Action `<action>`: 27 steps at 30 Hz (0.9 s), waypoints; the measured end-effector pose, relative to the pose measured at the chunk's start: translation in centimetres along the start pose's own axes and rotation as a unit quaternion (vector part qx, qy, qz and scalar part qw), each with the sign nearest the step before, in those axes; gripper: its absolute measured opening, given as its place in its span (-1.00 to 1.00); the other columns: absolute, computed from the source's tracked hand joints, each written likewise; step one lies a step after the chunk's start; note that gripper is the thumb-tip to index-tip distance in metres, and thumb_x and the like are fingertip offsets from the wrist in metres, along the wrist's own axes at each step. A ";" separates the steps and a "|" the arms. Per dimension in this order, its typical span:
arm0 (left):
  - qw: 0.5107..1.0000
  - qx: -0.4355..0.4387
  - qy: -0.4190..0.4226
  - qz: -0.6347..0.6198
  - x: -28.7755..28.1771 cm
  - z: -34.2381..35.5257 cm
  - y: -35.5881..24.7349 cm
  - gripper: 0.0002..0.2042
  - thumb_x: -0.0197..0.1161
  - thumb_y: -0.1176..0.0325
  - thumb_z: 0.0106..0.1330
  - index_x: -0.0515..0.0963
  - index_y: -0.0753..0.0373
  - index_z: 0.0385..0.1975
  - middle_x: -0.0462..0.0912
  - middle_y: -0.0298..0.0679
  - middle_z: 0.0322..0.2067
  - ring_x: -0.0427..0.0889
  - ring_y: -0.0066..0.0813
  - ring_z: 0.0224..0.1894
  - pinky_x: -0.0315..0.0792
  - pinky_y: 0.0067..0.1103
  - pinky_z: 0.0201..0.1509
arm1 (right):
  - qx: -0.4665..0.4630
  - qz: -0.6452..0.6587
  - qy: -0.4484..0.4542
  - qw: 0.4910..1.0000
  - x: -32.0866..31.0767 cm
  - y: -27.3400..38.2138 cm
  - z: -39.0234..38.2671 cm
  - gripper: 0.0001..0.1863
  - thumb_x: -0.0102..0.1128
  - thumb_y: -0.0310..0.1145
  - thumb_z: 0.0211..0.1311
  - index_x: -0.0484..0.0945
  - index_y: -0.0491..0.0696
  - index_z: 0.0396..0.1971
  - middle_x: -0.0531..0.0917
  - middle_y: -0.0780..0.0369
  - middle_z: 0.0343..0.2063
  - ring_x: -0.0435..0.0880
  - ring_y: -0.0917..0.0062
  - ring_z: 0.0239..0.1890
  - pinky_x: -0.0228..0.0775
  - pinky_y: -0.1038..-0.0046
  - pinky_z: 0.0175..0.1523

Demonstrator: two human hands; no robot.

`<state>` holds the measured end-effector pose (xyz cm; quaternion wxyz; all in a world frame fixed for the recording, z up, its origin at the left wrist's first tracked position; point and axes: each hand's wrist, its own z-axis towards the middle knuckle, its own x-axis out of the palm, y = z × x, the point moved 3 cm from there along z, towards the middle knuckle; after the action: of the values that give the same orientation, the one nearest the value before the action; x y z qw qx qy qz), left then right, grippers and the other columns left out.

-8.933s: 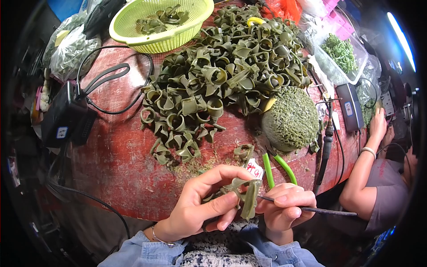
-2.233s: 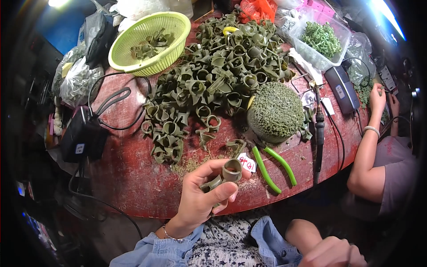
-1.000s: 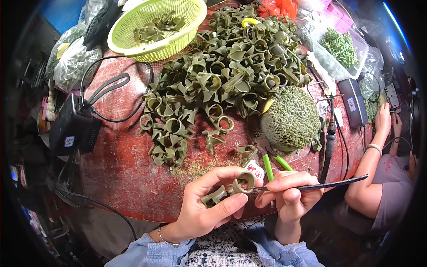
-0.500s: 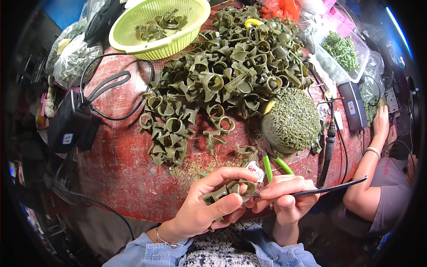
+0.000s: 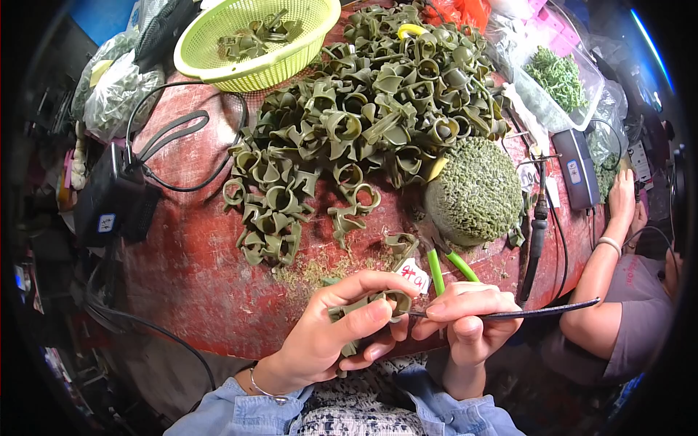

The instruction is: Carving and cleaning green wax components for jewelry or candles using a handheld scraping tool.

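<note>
Your hands work across the near edge of the red table (image 5: 193, 280). Your left hand (image 5: 331, 334) grasps a green piece (image 5: 398, 299) between thumb and fingers, its curved rim facing right; more green shows within the same grip, partly hidden by your fingers. Your right hand (image 5: 472, 320) pinches a thin black stick (image 5: 552, 310), whose tip reaches the green piece from the right; whether it enters the hollow cannot be told. The stick's far end projects rightward beyond the table edge, near the forearm (image 5: 592, 276) of a second person. Just ahead of your hands lie a white tag (image 5: 412, 275) and the green-handled pliers (image 5: 435, 272), which limit room forward. Beyond the pliers stands a rough green block (image 5: 476, 190), touching the large pile (image 5: 343, 125) of similar pieces. The widest open tabletop lies to your left, between the pile and the black box (image 5: 109, 196), running down to the near edge. A yellow-green basket (image 5: 202, 71) bounds the far left side.
</note>
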<state>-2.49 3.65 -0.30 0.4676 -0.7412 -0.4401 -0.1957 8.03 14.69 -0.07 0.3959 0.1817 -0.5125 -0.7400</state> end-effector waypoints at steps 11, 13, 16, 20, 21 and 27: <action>0.995 -0.033 0.083 -0.049 -0.5 -0.1 0.3 -0.67 0.02 0.21 0.27 0.34 0.24 -0.04 0.46 -0.28 -0.48 0.31 -0.77 -0.63 0.07 -0.87 -0.72 | -0.027 -0.038 -0.068 0.997 -0.1 -0.3 -0.5 -0.74 0.08 -0.37 0.09 0.54 -0.32 -0.50 0.58 0.13 -0.71 0.56 0.50 -0.69 0.37 0.57 -0.58; 0.994 -0.037 0.088 -0.056 -0.6 0.0 0.3 -0.66 0.01 0.21 0.28 0.34 0.25 -0.03 0.45 -0.28 -0.47 0.30 -0.77 -0.64 0.06 -0.88 -0.72 | -0.026 -0.029 -0.070 0.997 -0.1 -0.3 -0.7 -0.73 0.10 -0.35 0.09 0.54 -0.31 -0.50 0.58 0.14 -0.70 0.56 0.50 -0.69 0.37 0.57 -0.59; 0.993 -0.043 0.089 -0.060 -0.6 0.0 0.4 -0.66 -0.02 0.21 0.29 0.32 0.25 -0.01 0.44 -0.27 -0.47 0.28 -0.77 -0.65 0.06 -0.88 -0.73 | -0.038 -0.019 -0.034 0.999 -0.2 -0.1 -0.5 -0.73 0.12 -0.33 0.09 0.54 -0.30 -0.50 0.59 0.16 -0.69 0.56 0.50 -0.69 0.37 0.57 -0.58; 0.988 -0.058 0.117 -0.086 -0.7 0.0 0.5 -0.65 -0.05 0.22 0.30 0.31 0.27 0.00 0.43 -0.27 -0.48 0.27 -0.76 -0.65 0.06 -0.88 -0.74 | -0.080 -0.028 -0.037 0.996 0.1 -0.1 -0.5 -0.75 0.16 -0.34 0.07 0.55 -0.28 -0.50 0.59 0.17 -0.69 0.56 0.49 -0.67 0.39 0.58 -0.58; 0.988 -0.059 0.117 -0.087 -0.5 0.0 0.4 -0.65 -0.05 0.22 0.30 0.31 0.27 0.00 0.43 -0.27 -0.48 0.27 -0.76 -0.65 0.06 -0.88 -0.74 | -0.074 -0.038 -0.044 0.996 0.0 -0.2 -0.5 -0.73 0.17 -0.30 0.07 0.55 -0.27 -0.50 0.59 0.18 -0.69 0.57 0.50 -0.66 0.39 0.57 -0.57; 0.987 -0.062 0.107 -0.101 -0.6 0.2 0.3 -0.65 -0.05 0.22 0.30 0.31 0.30 -0.02 0.42 -0.25 -0.48 0.28 -0.75 -0.65 0.07 -0.88 -0.75 | -0.073 -0.017 -0.012 0.997 -0.2 0.0 -0.3 -0.71 0.16 -0.27 0.08 0.56 -0.26 -0.51 0.59 0.20 -0.68 0.57 0.49 -0.66 0.39 0.57 -0.57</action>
<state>-2.53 3.53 -0.98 0.4432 -0.6954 -0.4469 -0.3468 8.41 14.64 -0.21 0.3893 0.1522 -0.4582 -0.7844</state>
